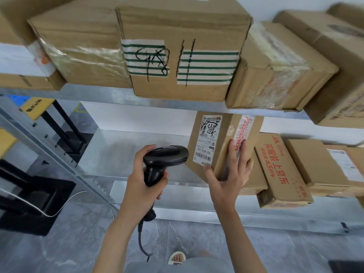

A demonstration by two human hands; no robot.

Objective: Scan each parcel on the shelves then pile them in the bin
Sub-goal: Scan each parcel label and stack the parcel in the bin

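The left hand [141, 174] grips a black barcode scanner [164, 158]; the right hand [229, 172] clasps the labelled parcel [218, 142], seemingly tilted at the middle shelf [122, 154] edge, bare shelf leftward.

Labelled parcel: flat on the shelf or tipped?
Tipped: the labelled parcel stands tilted, right hand gripping its lower corner.

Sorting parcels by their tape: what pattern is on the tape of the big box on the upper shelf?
White tape with green horizontal stripes, clearest in the head view.
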